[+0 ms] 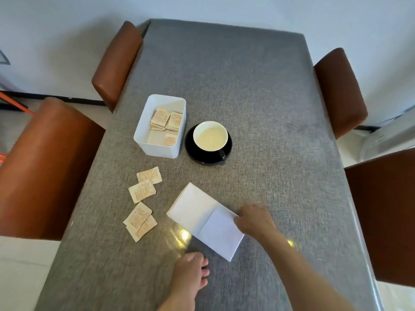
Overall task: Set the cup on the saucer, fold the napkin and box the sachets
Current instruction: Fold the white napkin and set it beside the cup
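Observation:
A cup (210, 136) with a cream inside stands on a black saucer (193, 151) at mid-table. Left of it a white box (157, 149) holds several beige sachets (166, 118). Several more sachets (142, 191) lie loose on the cloth below the box. A white napkin (197, 212) lies flat with a crease down its middle. My right hand (254, 219) pinches the napkin's right edge. My left hand (190, 271) hovers just below the napkin's near corner, fingers loosely curled, holding nothing.
The table (258, 97) is covered by a grey cloth. Brown chairs stand at the left (45, 167), far left (116, 63), far right (339, 90) and right (386, 216). Light glare spots show on the cloth near the napkin.

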